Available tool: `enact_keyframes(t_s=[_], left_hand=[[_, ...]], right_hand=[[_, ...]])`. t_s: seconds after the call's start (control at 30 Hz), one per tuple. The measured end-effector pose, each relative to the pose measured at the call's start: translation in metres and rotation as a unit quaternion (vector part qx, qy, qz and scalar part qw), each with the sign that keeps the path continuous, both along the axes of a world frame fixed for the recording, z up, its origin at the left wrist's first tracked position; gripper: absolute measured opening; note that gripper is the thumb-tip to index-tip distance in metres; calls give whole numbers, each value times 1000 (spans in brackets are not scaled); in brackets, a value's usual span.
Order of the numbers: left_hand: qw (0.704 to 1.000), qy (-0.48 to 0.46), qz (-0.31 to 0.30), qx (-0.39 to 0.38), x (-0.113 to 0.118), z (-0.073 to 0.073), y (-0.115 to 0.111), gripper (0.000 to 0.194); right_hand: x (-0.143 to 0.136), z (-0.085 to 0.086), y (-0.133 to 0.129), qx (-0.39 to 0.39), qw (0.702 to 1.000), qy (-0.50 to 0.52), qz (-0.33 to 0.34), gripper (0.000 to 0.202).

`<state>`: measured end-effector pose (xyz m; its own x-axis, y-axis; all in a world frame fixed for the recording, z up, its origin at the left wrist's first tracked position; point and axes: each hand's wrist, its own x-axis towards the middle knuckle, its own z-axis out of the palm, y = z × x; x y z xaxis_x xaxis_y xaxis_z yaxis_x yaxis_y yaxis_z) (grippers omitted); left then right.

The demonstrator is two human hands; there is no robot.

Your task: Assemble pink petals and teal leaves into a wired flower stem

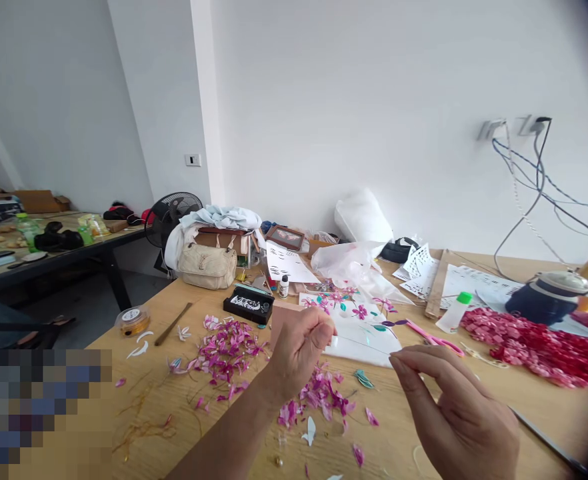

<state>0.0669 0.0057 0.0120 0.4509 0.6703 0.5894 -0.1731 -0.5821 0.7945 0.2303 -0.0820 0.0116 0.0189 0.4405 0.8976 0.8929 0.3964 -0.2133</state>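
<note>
My left hand (299, 347) is closed in a fist above the table, and a small white thing shows at its fingers. A thin thread (364, 347) appears to run from it across to my right hand (454, 407), whose thumb and fingertips are pinched together on its end. Below and beside my left hand lie loose magenta petals (324, 393). Behind both hands rests a white sheet (344, 333) with pink flowers (359, 312) and teal leaves. A small teal leaf piece (363, 379) lies between the hands.
Pink scissors (441, 343), a green-capped bottle (455, 313) and a heap of red-pink flowers (529, 350) are at right. A black box (248, 305), a brown stick (174, 323) and a round clear container (133, 321) stand left. A bag (208, 265) and fan (171, 217) are farther back.
</note>
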Motion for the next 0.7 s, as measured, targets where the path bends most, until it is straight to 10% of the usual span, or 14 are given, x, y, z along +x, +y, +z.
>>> enact_keyframes(t_s=[0.23, 0.47, 0.7], left_hand=[[998, 20, 49, 43, 3, 4, -3, 28], [998, 44, -54, -13, -8, 6, 0, 28], [995, -84, 16, -44, -3, 2, 5, 30]], right_hand=[[1, 0, 1, -15, 1000, 1, 6, 10], [6, -3, 4, -109, 986, 107, 64, 14], [4, -4, 2, -137, 966, 207, 66, 15]])
